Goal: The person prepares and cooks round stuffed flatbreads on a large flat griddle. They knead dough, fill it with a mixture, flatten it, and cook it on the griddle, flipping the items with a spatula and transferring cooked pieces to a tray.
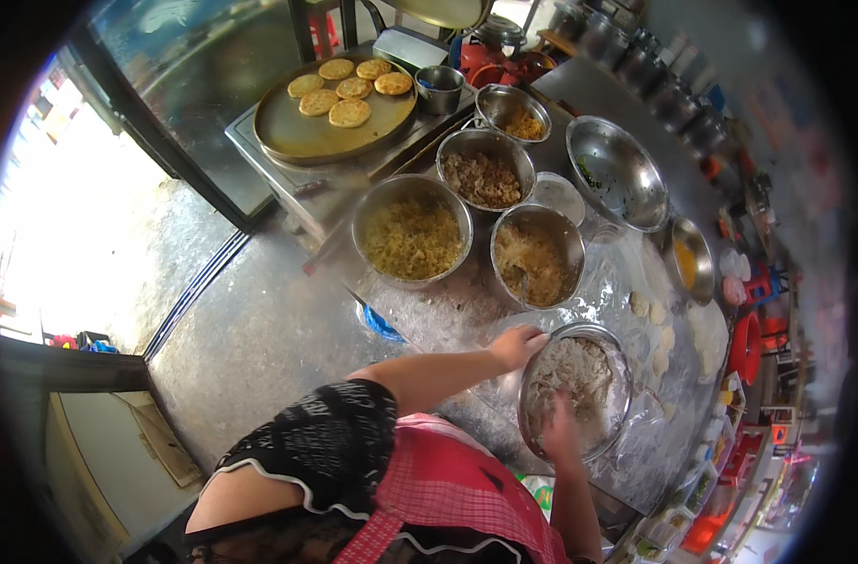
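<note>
My left hand (519, 347) grips the upper left rim of a steel mixing bowl (622, 352), with the thumb and fingers at its edge. Inside the bowl lies a shaggy, floury dough (577, 370). My right hand (561, 426) is down in the bowl at the dough, blurred by motion; its fingertips are hard to make out, so whether they hold any dough cannot be told. Right of the bowl, small pieces of dough (657, 313) rest on the floury metal worktop (605, 271). A larger flat pale mass, likely dough (707, 338), lies beyond them.
Ahead stand steel bowls of yellowish filling (415, 240), pale filling with a spoon (535, 261) and brown filling (482, 176). A wide bowl (623, 173) holds some greens. Several flatbreads (349, 113) lie on a round griddle (281, 130) at upper left. Tubs of food line the right side.
</note>
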Available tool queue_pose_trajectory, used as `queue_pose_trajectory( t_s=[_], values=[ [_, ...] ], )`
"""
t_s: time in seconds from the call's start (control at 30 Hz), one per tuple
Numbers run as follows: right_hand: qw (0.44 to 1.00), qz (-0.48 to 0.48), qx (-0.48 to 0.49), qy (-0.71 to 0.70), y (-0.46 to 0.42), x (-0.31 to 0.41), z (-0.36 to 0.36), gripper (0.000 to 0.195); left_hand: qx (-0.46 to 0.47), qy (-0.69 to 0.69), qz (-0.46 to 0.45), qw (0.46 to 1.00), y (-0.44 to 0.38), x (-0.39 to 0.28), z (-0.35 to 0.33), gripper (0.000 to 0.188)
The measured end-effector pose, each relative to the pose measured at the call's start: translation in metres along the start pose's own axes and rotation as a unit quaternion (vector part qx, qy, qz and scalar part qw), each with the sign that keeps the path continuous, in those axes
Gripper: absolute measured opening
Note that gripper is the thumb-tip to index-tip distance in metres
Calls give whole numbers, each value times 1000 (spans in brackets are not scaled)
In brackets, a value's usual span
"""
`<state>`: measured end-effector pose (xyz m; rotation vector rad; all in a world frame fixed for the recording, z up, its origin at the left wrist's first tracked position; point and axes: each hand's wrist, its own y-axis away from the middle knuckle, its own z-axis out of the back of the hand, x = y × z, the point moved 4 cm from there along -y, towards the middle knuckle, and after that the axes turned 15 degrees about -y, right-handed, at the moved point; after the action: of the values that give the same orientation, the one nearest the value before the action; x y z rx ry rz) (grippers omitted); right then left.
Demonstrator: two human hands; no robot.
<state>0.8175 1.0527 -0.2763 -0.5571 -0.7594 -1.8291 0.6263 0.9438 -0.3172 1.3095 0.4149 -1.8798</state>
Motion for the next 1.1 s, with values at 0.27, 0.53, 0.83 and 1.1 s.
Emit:
queue_pose_trajectory(
  t_s=[0.27, 0.53, 0.83, 1.1],
  values=[
    [982, 128, 112, 86, 34, 58, 6, 70, -133, -56, 279, 949, 224, 169, 106, 37],
    [968, 146, 115, 166, 65, 74, -23, 88, -346, 114, 377, 852, 380, 255, 178, 32],
    [971, -10, 133, 198, 35, 228, -64, 77, -388, 112, 319, 857, 445, 354, 302, 34],
    [961, -12, 174, -214, -122, 323, -274, 63, -526, 140, 417, 728, 622, 473, 393, 27]
  ],
)
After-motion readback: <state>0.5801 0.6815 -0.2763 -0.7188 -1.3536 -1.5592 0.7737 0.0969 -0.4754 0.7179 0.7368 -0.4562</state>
